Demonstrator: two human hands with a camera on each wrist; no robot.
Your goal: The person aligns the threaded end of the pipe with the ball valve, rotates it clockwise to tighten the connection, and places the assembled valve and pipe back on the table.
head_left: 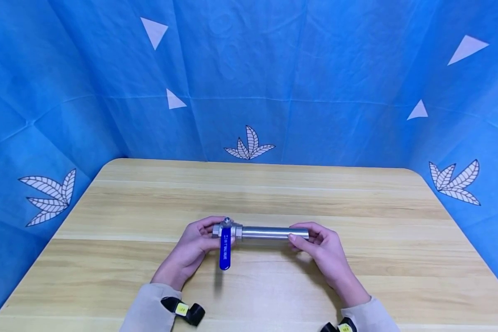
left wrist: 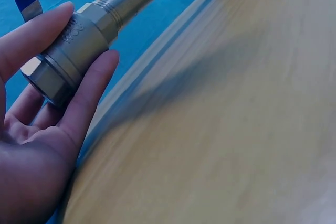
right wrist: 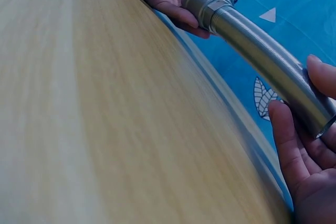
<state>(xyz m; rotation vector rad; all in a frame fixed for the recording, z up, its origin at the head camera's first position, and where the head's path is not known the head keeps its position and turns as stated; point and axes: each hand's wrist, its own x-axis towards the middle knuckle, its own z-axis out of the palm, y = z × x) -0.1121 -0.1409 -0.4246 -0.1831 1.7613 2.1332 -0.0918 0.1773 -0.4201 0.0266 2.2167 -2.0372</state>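
My left hand (head_left: 192, 246) grips the metal body of a ball valve (left wrist: 79, 40), thumb on one side and fingers on the other. The valve's blue lever handle (head_left: 225, 249) points toward me in the head view. A straight steel pipe (head_left: 265, 233) runs from the valve's right end, joined to it in line. Around the pipe's free end, the thumb and fingers of my right hand (head_left: 325, 251) hold it. Both hands keep the joined pieces above the table, and a shadow falls beneath. Inside the joint, the threads are hidden.
A light wood-grain table (head_left: 149, 193) lies under the hands. Blue cloth (head_left: 240, 60) with white triangles and leaf prints hangs behind it and along both sides. Each wrist wears a black strap (head_left: 184, 310) with a yellow label.
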